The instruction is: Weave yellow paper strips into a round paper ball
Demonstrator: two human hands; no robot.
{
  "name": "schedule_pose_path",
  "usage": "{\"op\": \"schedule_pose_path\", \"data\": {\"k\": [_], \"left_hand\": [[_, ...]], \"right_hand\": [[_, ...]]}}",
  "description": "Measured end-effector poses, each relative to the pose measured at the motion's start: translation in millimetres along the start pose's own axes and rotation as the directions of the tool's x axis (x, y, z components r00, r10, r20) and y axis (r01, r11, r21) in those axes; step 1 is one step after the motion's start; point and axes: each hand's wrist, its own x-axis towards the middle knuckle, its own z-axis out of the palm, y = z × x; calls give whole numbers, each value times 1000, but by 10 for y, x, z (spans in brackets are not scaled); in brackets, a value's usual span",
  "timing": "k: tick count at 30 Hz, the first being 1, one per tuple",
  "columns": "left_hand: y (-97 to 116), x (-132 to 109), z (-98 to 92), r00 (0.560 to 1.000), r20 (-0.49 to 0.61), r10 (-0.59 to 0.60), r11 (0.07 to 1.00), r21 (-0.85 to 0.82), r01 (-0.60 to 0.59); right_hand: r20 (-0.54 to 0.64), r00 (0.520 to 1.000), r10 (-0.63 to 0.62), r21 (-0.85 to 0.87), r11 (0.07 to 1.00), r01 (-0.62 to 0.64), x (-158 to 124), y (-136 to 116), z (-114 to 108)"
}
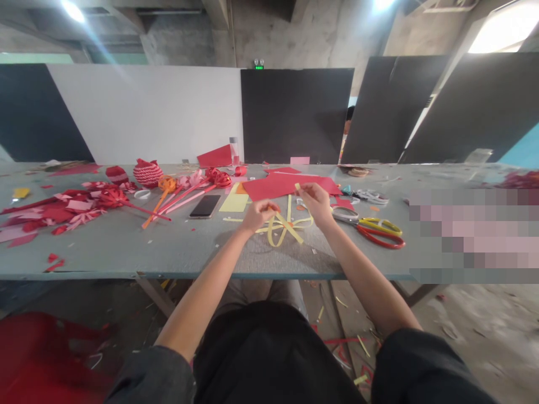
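On the table before me is a star-like piece made of pale yellow paper strips point(277, 235), with an orange spot near its middle. Some strips curl into loops and others stick out straight. My left hand point(259, 216) is closed at its left side, fingertips pinching a yellow strip beside a bit of orange. Just to the right and slightly higher, my right hand point(315, 203) pinches a small yellow strip end point(297, 187) between thumb and finger. How far that strip runs behind the fingers is hidden. Red paper sheets point(269, 187) lie just beyond both hands.
Scissors point(379, 227) with red and yellow handles lie right of my right arm. A phone point(205, 206) and yellow paper point(233, 201) are to the left. Farther left are red paper flowers point(113, 196) and a red-pink woven ball point(147, 173). Panels point(297, 112) stand behind.
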Motion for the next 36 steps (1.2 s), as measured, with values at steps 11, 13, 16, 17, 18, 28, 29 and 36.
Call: {"op": "schedule_pose_path", "data": {"k": [11, 13, 16, 17, 18, 28, 29, 36], "left_hand": [[44, 7, -50, 975, 170, -140, 924, -331, 191], [44, 11, -46, 976, 156, -153, 907, -370, 202], [51, 18, -47, 974, 142, -178, 851, -475, 225], [56, 19, -48, 973, 140, -186, 832, -504, 231], [61, 20, -49, 972, 140, -190, 817, -527, 236], [94, 7, -40, 968, 145, -205, 829, -501, 250], [97, 6, -39, 968, 149, -203, 829, -500, 251], [128, 0, -39, 968, 162, -190, 841, -482, 245]], "right_hand": [[21, 992, 125, 173, 977, -127, 186, 115, -207], [20, 995, 102, 183, 978, -104, 166, 82, -185], [-21, 999, 39, 125, 992, -36, 141, 47, -169], [-49, 999, 3, 64, 998, 0, 135, 45, -172], [-76, 996, -38, -20, 999, 37, 130, 47, -179], [-311, 925, -217, -402, 912, 79, 90, -14, -279], [-344, 915, -210, -385, 921, 67, 94, -30, -286], [-392, 919, -49, -79, 997, 20, 178, 25, -323]]}}
